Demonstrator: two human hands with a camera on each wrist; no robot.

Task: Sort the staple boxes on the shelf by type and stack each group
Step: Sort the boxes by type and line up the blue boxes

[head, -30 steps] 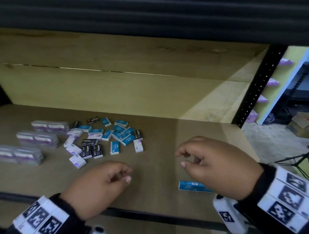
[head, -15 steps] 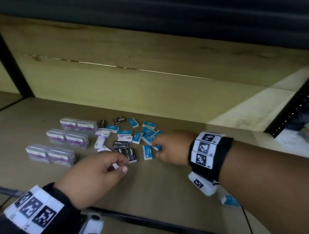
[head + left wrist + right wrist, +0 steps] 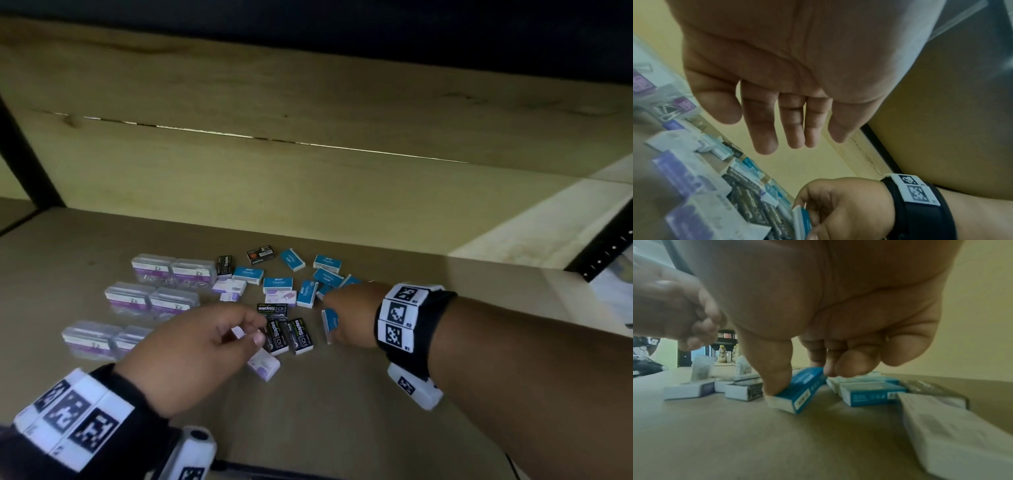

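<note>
Small staple boxes lie scattered in mid shelf: several blue ones [image 3: 278,283], black ones [image 3: 300,335] and white-and-purple ones [image 3: 263,366]. My right hand [image 3: 333,313] reaches into the pile's right side. Its thumb and fingers pinch a blue staple box [image 3: 331,325] by its ends, and the box is tilted up on one edge [image 3: 799,389]. My left hand [image 3: 253,330] hovers just above the black and white boxes with loosely bent fingers [image 3: 764,129] and holds nothing. It hides part of a white box beneath it.
Clear plastic cases with purple labels [image 3: 174,270] stand in three rows at the left. The brown shelf board [image 3: 376,411] stretches bare toward the front and right. A wooden back wall [image 3: 308,192] closes the rear, and black uprights [image 3: 603,253] frame the sides.
My right hand moved from the shelf's front right into the pile, gripped a blue box and tipped it up. My left hand edged forward over the black boxes.
</note>
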